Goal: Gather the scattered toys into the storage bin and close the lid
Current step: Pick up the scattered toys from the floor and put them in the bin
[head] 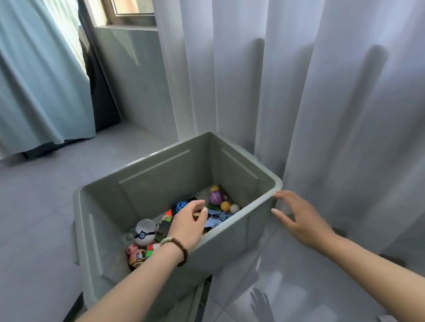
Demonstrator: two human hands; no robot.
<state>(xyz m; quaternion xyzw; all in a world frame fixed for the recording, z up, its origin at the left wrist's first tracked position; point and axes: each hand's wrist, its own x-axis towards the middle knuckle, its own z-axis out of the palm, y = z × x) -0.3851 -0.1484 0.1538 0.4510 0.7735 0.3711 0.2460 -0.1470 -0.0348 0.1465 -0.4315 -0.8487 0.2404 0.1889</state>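
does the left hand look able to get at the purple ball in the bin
Probably yes. The left hand is already inside the open bin, and the purple ball lies uncovered just past its fingertips, with no lid in the way.

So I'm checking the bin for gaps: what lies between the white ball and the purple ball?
In the head view, the left hand reaches into the storage bin between the white ball and purple ball, over mixed small toys.

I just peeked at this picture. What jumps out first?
A big grey-green storage bin sits open on the floor in the middle, with bright toys piled at its bottom, like a white ball and a purple ball. The left hand dips inside it, and the right hand spreads open by its right corner.
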